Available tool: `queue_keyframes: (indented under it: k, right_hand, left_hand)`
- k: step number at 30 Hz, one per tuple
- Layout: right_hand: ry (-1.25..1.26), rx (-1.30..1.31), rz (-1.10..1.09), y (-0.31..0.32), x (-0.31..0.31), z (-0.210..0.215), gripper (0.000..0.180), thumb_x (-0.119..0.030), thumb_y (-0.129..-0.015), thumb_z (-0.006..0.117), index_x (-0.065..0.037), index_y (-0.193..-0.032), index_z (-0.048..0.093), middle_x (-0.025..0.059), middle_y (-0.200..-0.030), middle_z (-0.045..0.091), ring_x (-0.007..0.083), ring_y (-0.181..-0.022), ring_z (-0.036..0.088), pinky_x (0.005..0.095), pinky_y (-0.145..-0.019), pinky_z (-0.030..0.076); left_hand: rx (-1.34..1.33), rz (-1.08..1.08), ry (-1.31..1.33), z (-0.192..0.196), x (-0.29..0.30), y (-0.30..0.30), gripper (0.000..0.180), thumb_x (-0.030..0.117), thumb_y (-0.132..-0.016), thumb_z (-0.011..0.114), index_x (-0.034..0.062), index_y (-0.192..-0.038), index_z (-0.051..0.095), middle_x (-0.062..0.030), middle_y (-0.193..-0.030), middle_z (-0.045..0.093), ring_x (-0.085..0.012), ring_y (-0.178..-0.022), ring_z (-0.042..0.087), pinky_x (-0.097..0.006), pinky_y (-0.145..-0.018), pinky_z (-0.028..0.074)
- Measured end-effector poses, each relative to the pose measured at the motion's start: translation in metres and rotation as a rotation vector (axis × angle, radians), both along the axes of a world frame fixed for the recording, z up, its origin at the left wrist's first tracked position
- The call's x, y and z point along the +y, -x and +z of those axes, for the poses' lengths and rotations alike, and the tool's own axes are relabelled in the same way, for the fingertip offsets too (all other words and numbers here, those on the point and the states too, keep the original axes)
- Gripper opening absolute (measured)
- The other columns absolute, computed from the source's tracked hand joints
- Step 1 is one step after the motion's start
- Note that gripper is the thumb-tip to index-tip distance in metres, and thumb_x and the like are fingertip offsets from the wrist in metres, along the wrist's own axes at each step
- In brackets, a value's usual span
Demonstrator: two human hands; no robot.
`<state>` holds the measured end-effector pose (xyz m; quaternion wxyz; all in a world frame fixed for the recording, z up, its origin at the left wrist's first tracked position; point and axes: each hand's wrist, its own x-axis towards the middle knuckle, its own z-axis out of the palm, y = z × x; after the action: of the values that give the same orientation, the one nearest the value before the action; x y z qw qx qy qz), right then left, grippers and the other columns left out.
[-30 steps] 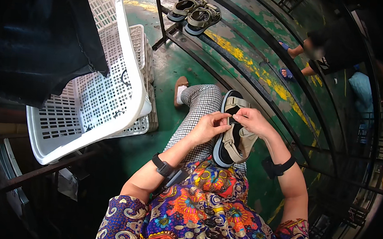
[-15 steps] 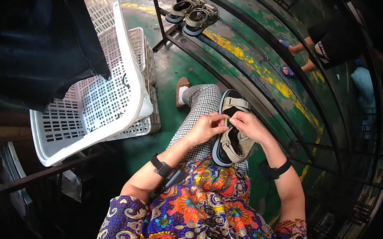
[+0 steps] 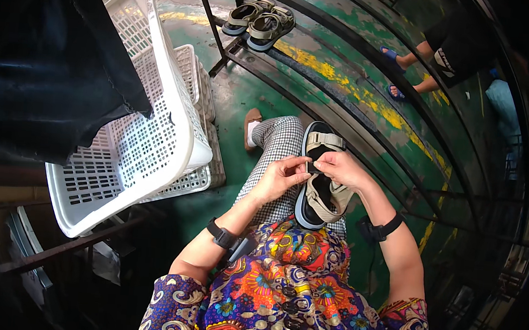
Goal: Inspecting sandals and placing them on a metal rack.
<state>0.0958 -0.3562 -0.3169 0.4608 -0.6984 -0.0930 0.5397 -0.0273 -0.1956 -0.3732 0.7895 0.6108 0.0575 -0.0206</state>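
Note:
A beige and black sandal (image 3: 321, 214) with a grey-edged sole lies lengthwise on my lap, against my checked trouser leg. My left hand (image 3: 281, 177) comes to its middle from the left, thumb and fingers pinched on a short strap (image 3: 314, 168) of the sandal. From the right, my right hand (image 3: 340, 169) pinches the same strap, its fingertips almost touching those of the left. The fingers partly cover the strap, so how it is fastened cannot be made out. A beige front strap (image 3: 326, 140) crosses the sandal beyond my hands.
On the dark metal rack (image 3: 343, 88) ahead and to the right sits a pair of similar sandals (image 3: 267, 28). A white perforated basket (image 3: 182, 153) stands on stacked crates (image 3: 212, 143) at my left, beside black sheeting (image 3: 57, 58). Beyond the rack is a person in blue slippers (image 3: 394, 57).
Both hands stay pinched at the sandal's strap, having shifted slightly. More of a dark piece shows between the fingertips. The view has tilted a little, and the person beyond the rack appears slightly shifted.

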Motion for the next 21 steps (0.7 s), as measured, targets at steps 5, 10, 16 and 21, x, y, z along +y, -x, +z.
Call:
queue_keyframes:
  k: [5,10,16,21]
  right_hand:
    - [0.058,-0.475,0.216,0.004,-0.001,-0.011,0.025,-0.025,-0.084,0.061,0.0,-0.086,0.062,0.007,-0.073,0.063,0.013,-0.068,0.059,0.0308,-0.064,0.047]
    - [-0.052,-0.536,0.176,0.01,-0.004,-0.022,0.025,-0.026,-0.085,0.061,-0.001,-0.085,0.061,0.0033,-0.067,0.058,0.0097,-0.065,0.054,0.0298,-0.059,0.044]
    - [0.016,-0.373,0.102,0.017,0.001,-0.028,0.021,-0.027,-0.086,0.058,-0.006,-0.088,0.061,0.0067,-0.071,0.061,0.0186,-0.066,0.059,0.033,-0.061,0.045]
    - [-0.022,-0.714,0.217,0.024,0.01,-0.018,0.023,-0.031,-0.085,0.057,-0.009,-0.089,0.062,0.0104,-0.076,0.063,0.0269,-0.071,0.062,0.0375,-0.064,0.047]
  left_hand:
    - [-0.013,-0.017,-0.114,0.001,0.0,0.0,0.038,0.01,-0.081,0.069,-0.0032,-0.114,0.059,-0.0011,-0.08,0.052,-0.0071,-0.071,0.051,-0.021,-0.065,0.044]
    - [0.002,-0.04,-0.26,0.005,0.004,-0.002,0.04,0.013,-0.079,0.071,-0.0029,-0.113,0.059,-0.0045,-0.081,0.056,-0.0103,-0.07,0.055,-0.024,-0.066,0.047]
    - [0.081,-0.02,-0.159,0.01,0.005,0.0,0.039,0.011,-0.079,0.07,-0.0043,-0.113,0.059,-0.0069,-0.087,0.06,-0.011,-0.075,0.057,-0.025,-0.068,0.049]
    - [0.212,-0.049,0.056,0.013,0.012,0.007,0.034,0.014,-0.086,0.064,0.0016,-0.118,0.058,0.0015,-0.081,0.058,-0.0059,-0.068,0.054,-0.02,-0.063,0.047]
